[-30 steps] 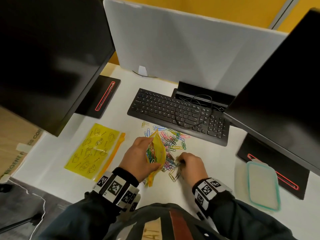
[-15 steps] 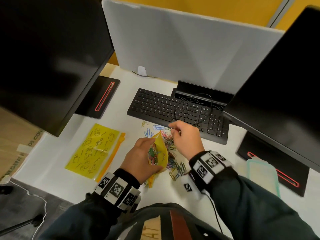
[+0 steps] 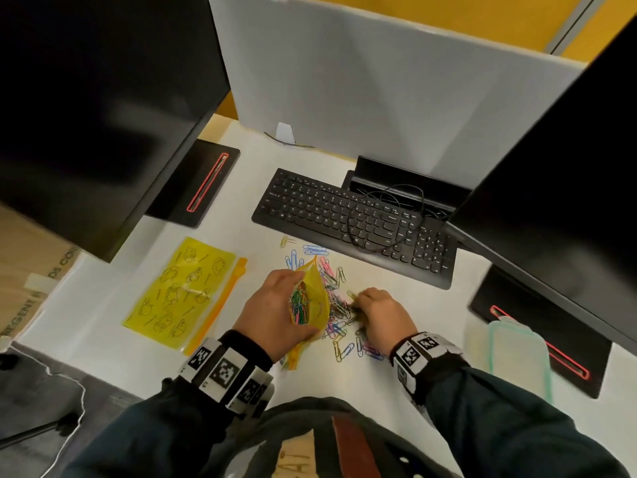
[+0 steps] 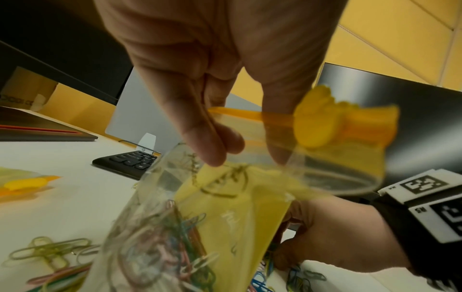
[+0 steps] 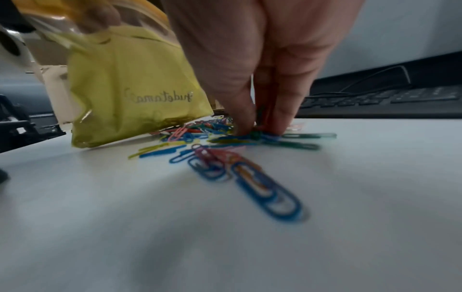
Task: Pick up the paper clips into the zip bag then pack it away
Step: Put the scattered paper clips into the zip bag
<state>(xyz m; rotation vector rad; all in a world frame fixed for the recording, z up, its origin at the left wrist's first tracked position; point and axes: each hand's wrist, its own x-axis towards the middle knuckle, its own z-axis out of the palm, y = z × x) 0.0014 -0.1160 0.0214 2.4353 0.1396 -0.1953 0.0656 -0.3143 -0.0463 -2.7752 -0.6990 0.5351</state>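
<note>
Zip bag (image 3: 312, 305), gripped by left hand (image 3: 275, 315), holds coloured paper clips (image 3: 299, 303).

White counter (image 3: 113, 343). Black keyboard (image 3: 351, 222) at back, a thin black cable (image 3: 386, 215) looped across its keys. Dark monitors left (image 3: 86, 108) and right (image 3: 565, 174). Grey divider panel (image 3: 379, 88) behind. Teal-rimmed container lid (image 3: 517, 360) at right edge.

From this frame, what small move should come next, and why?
Probably lift the right hand with its pinch of coloured paper clips and drop them into the yellow zip bag. Its fingertips are down in the pile on the white desk, the left hand holds the bag's mouth open beside it, and many clips lie loose.
</note>
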